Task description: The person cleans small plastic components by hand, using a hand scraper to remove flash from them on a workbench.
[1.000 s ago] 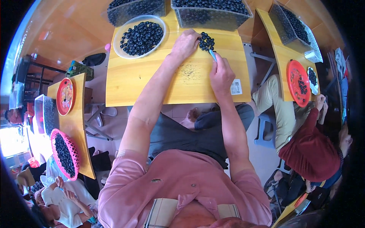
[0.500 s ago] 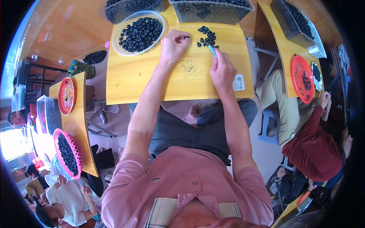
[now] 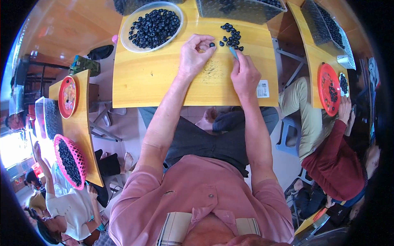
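Observation:
My left hand is over the yellow table, pinching one dark blueberry between thumb and fingertips. My right hand grips a slim light-blue tool; its kind cannot be made out. The tool's tip is beside a loose cluster of blueberries on the tabletop, to the right of my left hand. Fine brown crumbs lie scattered between my hands. At the far left of the table, a round clear bowl holds many more blueberries.
Clear plastic bins of blueberries stand along the far edge. A white label is on the table's right side. Neighbouring tables hold a red tray at right, and a red plate and pink basket at left. People sit on both sides.
My left hand has turned and opened its grip somewhat, bringing the blueberry into clearer view. My right hand and tool have shifted slightly nearer. A person at left has raised an arm.

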Motion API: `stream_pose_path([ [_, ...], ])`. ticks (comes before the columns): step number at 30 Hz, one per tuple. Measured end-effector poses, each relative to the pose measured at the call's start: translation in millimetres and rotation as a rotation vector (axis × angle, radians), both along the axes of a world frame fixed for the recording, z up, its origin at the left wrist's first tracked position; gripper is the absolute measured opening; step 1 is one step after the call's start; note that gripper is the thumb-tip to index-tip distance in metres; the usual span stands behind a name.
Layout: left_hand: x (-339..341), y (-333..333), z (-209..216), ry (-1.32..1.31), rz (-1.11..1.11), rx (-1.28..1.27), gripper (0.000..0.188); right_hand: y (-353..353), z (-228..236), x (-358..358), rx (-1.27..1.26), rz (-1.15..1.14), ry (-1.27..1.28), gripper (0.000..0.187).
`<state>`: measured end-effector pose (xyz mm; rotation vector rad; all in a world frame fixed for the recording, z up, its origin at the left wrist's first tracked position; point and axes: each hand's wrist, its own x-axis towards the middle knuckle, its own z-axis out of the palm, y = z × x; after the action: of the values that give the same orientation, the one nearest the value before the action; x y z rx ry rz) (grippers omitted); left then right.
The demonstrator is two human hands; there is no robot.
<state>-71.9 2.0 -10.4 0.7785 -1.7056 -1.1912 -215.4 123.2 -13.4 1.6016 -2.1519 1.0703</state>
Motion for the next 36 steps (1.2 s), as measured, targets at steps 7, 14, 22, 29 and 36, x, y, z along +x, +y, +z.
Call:
stream_pose_path([
  [7,-1,4,-4,-0.016,0.018,0.133,0.023,1,2,0,0.004,0.043,0.045,0.030],
  [14,-2,7,-5,-0.015,-0.004,0.081,0.023,0,2,3,0.005,0.102,0.160,0.036],
  [22,-3,10,-1,-0.043,-0.015,-0.042,0.027,3,7,4,0.046,0.105,0.163,0.031],
  [29,-2,11,1,-0.049,-0.039,-0.045,0.031,1,2,4,0.033,0.093,0.139,0.032],
  [36,-2,11,5,-0.053,-0.032,-0.032,0.031,3,6,4,0.042,0.094,0.179,0.032],
])
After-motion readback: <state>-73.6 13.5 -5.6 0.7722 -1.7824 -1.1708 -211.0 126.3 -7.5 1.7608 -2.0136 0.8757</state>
